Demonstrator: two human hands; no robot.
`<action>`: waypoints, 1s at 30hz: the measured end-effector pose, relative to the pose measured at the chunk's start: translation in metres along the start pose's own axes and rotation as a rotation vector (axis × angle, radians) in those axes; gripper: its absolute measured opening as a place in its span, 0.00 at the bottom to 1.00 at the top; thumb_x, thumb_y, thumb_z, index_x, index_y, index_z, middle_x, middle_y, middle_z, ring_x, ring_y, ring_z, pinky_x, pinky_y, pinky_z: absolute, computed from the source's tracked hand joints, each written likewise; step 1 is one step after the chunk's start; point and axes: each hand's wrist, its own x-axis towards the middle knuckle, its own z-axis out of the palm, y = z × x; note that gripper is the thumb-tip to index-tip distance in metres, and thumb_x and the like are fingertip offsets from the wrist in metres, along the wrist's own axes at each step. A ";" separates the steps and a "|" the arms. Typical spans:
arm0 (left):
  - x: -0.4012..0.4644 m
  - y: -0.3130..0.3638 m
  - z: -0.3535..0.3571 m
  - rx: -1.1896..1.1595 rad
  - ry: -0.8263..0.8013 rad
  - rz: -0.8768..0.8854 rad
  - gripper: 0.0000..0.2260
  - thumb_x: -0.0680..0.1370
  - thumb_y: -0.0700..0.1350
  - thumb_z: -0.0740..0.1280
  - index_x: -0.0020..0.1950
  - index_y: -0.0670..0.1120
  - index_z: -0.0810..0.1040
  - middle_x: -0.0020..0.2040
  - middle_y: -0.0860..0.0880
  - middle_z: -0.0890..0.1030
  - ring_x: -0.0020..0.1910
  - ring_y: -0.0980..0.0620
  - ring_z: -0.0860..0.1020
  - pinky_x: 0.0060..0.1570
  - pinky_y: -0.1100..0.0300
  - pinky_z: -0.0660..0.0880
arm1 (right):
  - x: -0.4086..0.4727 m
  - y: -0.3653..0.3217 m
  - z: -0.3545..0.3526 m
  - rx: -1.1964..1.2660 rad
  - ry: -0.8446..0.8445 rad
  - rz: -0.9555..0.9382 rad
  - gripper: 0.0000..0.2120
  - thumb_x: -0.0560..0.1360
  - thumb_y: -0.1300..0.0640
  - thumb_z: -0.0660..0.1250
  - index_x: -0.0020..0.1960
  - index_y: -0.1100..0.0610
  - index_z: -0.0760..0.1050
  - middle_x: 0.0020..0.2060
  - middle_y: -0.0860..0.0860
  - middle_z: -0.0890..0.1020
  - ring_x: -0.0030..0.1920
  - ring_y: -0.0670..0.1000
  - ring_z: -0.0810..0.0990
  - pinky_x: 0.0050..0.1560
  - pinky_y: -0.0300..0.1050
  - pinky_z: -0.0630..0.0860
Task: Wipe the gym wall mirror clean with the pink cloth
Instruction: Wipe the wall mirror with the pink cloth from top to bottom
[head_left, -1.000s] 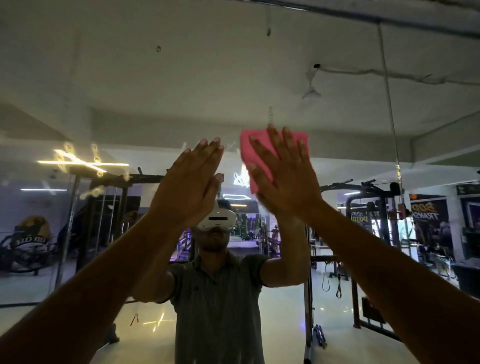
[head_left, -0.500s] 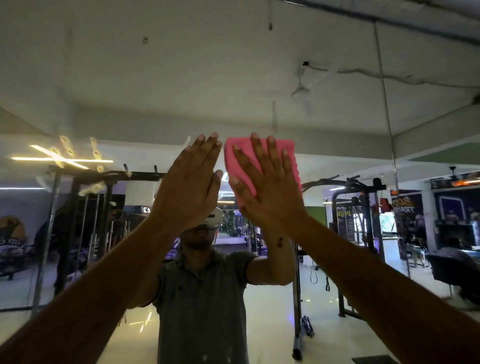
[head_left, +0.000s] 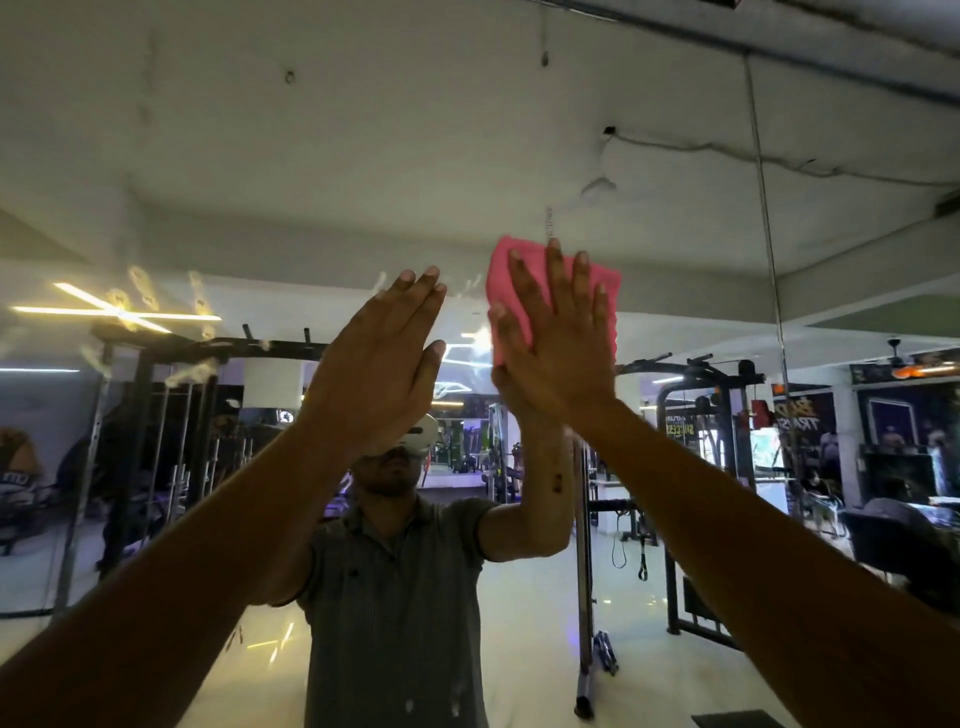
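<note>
The wall mirror (head_left: 311, 156) fills the whole view and reflects the gym and a person in a striped shirt. My right hand (head_left: 558, 338) is raised with straight, spread fingers and presses the folded pink cloth (head_left: 506, 280) flat against the glass at centre right. My left hand (head_left: 379, 364) lies flat on the mirror just left of the cloth, fingers straight and together, holding nothing. White smears (head_left: 140, 301) mark the glass at the left.
A vertical seam in the mirror (head_left: 769, 249) runs down at the right. Reflected in the glass are black weight racks (head_left: 156, 447), a cable machine (head_left: 691, 467) and a glossy floor. Both forearms cross the lower corners of the view.
My right hand has slid the pink cloth left and then back to the right and a little up on the glass. The left hand stays flat in about the same place.
</note>
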 end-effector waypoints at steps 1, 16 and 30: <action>0.000 0.001 0.000 0.005 0.002 -0.002 0.28 0.90 0.53 0.54 0.89 0.45 0.55 0.89 0.47 0.55 0.88 0.50 0.51 0.83 0.58 0.41 | -0.006 -0.007 -0.001 0.001 -0.010 -0.052 0.36 0.86 0.32 0.41 0.90 0.45 0.45 0.89 0.57 0.44 0.88 0.65 0.41 0.86 0.69 0.37; -0.001 0.002 0.005 0.005 0.039 0.024 0.28 0.89 0.52 0.54 0.87 0.41 0.60 0.87 0.43 0.60 0.87 0.46 0.55 0.85 0.55 0.45 | 0.055 -0.005 -0.011 0.025 0.059 0.052 0.37 0.85 0.30 0.43 0.90 0.45 0.48 0.89 0.57 0.48 0.88 0.65 0.45 0.86 0.71 0.45; 0.000 0.018 0.005 -0.054 0.028 -0.069 0.29 0.89 0.54 0.48 0.87 0.42 0.60 0.87 0.44 0.59 0.88 0.45 0.54 0.85 0.53 0.44 | -0.013 -0.014 0.006 -0.012 0.025 -0.190 0.36 0.87 0.31 0.43 0.90 0.46 0.47 0.89 0.57 0.46 0.89 0.64 0.43 0.86 0.72 0.45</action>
